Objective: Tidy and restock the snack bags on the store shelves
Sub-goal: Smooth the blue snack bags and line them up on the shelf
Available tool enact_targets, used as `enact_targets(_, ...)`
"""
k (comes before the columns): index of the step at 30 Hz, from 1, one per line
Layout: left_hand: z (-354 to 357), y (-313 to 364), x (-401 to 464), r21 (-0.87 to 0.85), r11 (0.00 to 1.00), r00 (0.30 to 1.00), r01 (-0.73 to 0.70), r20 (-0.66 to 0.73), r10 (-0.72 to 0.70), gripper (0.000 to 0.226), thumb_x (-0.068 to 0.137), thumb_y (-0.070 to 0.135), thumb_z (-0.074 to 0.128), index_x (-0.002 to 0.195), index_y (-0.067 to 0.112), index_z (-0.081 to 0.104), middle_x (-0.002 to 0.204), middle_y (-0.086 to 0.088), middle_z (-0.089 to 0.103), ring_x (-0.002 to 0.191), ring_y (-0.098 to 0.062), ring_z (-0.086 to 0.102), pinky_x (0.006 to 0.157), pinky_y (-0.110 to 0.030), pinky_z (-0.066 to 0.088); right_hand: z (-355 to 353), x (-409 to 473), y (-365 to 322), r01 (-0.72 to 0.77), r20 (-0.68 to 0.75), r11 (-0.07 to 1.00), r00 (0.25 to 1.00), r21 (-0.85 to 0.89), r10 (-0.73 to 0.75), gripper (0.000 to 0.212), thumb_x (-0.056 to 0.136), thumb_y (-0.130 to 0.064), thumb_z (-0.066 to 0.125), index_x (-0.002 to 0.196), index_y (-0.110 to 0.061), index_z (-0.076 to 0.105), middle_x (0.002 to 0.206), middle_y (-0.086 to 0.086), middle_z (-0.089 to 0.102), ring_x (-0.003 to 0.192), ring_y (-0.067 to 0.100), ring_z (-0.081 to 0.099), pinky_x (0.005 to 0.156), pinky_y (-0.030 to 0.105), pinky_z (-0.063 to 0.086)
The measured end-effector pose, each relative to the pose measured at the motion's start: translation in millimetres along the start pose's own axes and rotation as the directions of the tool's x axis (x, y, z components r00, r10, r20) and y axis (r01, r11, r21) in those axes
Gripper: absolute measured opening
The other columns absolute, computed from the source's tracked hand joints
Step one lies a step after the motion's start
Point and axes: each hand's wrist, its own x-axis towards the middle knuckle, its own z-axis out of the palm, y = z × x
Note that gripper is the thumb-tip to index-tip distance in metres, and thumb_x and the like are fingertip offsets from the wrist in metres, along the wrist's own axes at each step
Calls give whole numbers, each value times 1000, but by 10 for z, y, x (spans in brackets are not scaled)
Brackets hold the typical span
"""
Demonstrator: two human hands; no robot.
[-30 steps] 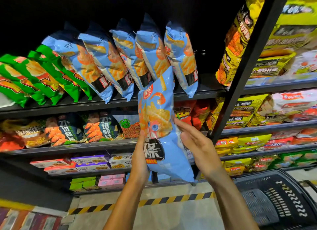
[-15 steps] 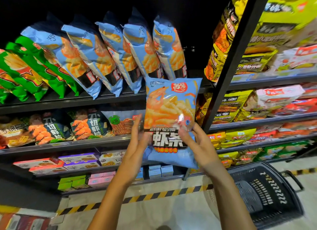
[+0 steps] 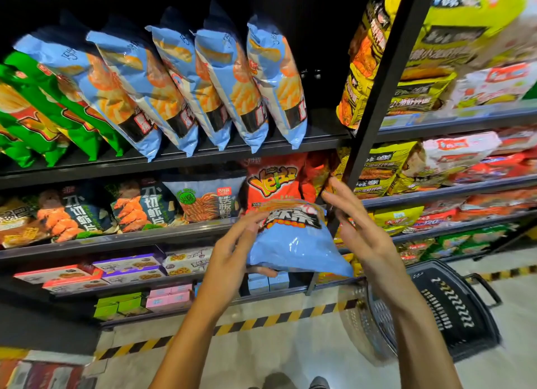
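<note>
My left hand (image 3: 232, 252) holds the blue bag (image 3: 293, 243) in front of the shelving: the thumb lies under the bag's lower edge and the fingers reach over its left side, curled round it. My right hand (image 3: 360, 229) stands just beside the bag's right edge with fingers spread and straight, gripping nothing; whether it touches the bag cannot be told. The bag is tilted, its blurred black label facing up and away from me, at the level of the second shelf (image 3: 122, 239). On the top shelf (image 3: 87, 171), five matching blue bags (image 3: 203, 81) lean in a row toward the left, with bare shelf between the last one and the black upright (image 3: 386, 78). Green bags (image 3: 43, 112) lean at the left end of the same shelf. The second shelf carries dark shrimp bags (image 3: 87, 208), a grey-blue bag (image 3: 203, 197) and a red bag (image 3: 276, 182) directly behind the held bag. The third shelf (image 3: 130, 285) carries flat boxes (image 3: 116, 269); pink and green boxes (image 3: 145, 301) sit on the lowest level. To the right of the upright, yellow bags (image 3: 406, 54) and red-and-white packs (image 3: 465, 153) fill the neighbouring bay. A black basket (image 3: 453, 310) stands on the pale floor (image 3: 276, 348) at lower right, and yellow-black tape (image 3: 261, 320) runs along the floor at the shelving base. The upper recess is dark.
</note>
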Motion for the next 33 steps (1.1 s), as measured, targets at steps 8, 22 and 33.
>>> enact_targets(8, 12, 156, 1, -103, 982, 987, 156, 54, -151, 45, 104, 44, 42, 128, 18, 70, 127, -2, 72, 102, -24, 76, 83, -44, 63, 126, -52, 26, 107, -79, 983, 990, -149, -119, 41, 79, -16, 82, 120, -14, 74, 129, -10, 71, 129, 12, 62, 108, 27, 47)
enact_targets(22, -180, 161, -35, 203, 942, 963, -269, 48, 265, 36, 89, 38, 77, 124, 29, 71, 113, 5, 69, 93, -16, 68, 71, -33, 56, 184, 25, 92, 17, -294, 1000, 956, 1, -16, 6, 85, -25, 71, 85, -21, 76, 79, -13, 74, 75, 1, 67, 66, 14, 48)
enact_targets(33, 32, 82, 17, -22, 974, 948, -226, -237, 215, 16, 82, 21, 74, 95, 12, 77, 98, 0, 77, 97, -14, 71, 82, -26, 56, 319, 87, 173, -50, -318, 995, 945, 85, 75, 23, 97, -35, 63, 101, -14, 72, 95, -11, 73, 91, 5, 69, 73, 17, 52)
